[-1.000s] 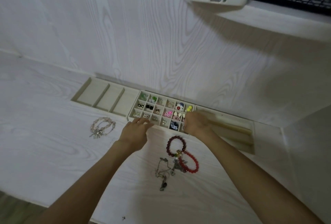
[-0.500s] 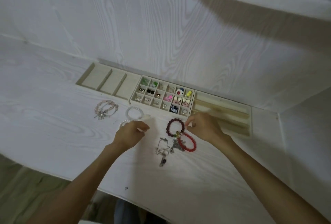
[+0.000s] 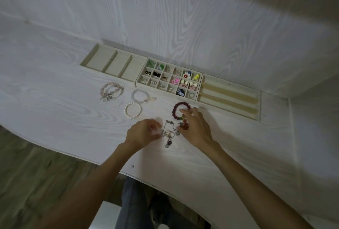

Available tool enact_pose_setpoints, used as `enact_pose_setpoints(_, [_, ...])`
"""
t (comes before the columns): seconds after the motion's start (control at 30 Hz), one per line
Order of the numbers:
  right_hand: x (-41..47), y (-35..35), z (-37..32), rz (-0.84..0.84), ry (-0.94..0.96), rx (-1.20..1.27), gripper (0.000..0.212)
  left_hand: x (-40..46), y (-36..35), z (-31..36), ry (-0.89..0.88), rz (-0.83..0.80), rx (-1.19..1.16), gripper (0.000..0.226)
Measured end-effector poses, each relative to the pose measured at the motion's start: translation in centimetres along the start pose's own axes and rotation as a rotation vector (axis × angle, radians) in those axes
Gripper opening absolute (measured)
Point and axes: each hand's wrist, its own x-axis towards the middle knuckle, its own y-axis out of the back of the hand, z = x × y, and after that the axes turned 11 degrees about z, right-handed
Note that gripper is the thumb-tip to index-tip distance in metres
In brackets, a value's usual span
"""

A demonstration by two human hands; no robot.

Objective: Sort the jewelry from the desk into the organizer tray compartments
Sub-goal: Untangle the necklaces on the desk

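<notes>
Both hands have dropped back from the tray edge since a second ago and now close in on the tangled pile near the bench's front. Left hand (image 3: 145, 132) sits at the left of the silver chain necklace (image 3: 168, 134), fingers curled toward it, though motion blur hides whether they actually pinch it. Right hand (image 3: 195, 128) lies over the red bead bracelet (image 3: 184, 125), fingertips down on the beads beside the dark maroon bracelet (image 3: 180, 108); a true grip can't be confirmed.

That chain looks light, limp and snag-prone, likely caught up with the bracelets' charms, so lifting it by a pendant or clasp end while the beads are held down seems wisest. The bead bracelets should be firm and rollable, easy to hook through the loop.

Off to the left wait the pearl bracelet (image 3: 133, 110), white bead bracelet (image 3: 140, 95) and pink bracelet (image 3: 111, 91). Beyond them, the organizer tray (image 3: 199, 85) holds small pieces in its middle grid, with its long compartments bare.
</notes>
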Motion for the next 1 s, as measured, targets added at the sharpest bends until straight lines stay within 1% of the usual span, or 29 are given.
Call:
enact_pose_setpoints(0.07, [0.0,-0.4,-0.1,0.007,-0.062,-0.012,0.059,-0.1,-0.1,-0.1,-0.003,0.01,0.008,0.026])
enact_pose_setpoints(0.13, [0.1,-0.7,-0.1,0.038,-0.116,0.023,0.049,-0.1,-0.2,-0.2,0.003,0.014,0.005,0.026])
enact_pose_setpoints(0.23, [0.1,-0.8,0.3,0.07,-0.128,0.039,0.03,0.1,-0.2,-0.3,0.009,0.017,0.003,0.026])
enact_pose_setpoints(0.37, [0.3,-0.5,1.2,0.043,-0.121,0.103,0.014,0.3,-0.4,-0.6,0.013,0.021,-0.018,0.022])
enact_pose_setpoints(0.47, [0.6,0.4,1.7,0.048,-0.204,0.285,0.009,0.4,-0.4,-0.7,0.014,0.02,-0.035,0.02])
enact_pose_setpoints(0.57, [1.3,2.2,2.1,0.043,-0.29,0.482,0.01,0.6,-0.3,-0.8,0.006,0.023,-0.047,0.018])
enact_pose_setpoints(0.67, [1.8,4.2,2.4,0.026,-0.281,0.559,0.01,0.9,-0.2,-0.7,-0.001,0.012,-0.035,0.019])
enact_pose_setpoints(0.77, [2.0,5.9,3.2,0.035,-0.24,0.545,0.013,1.1,-0.1,-0.5,-0.011,0.006,-0.022,0.019])
enact_pose_setpoints(0.83, [2.0,6.5,4.2,-0.017,-0.216,0.498,0.015,1.2,0.0,-0.2,-0.018,0.007,-0.016,0.02])
enact_pose_setpoints(0.9, [1.6,6.6,5.1,-0.05,-0.21,0.432,0.017,1.2,-0.1,0.0,-0.006,0.008,-0.02,0.02])
enact_pose_setpoints(1.0, [0.8,6.1,6.1,-0.045,-0.188,0.265,0.018,1.3,-0.2,0.5,0.018,0.02,-0.05,0.022])
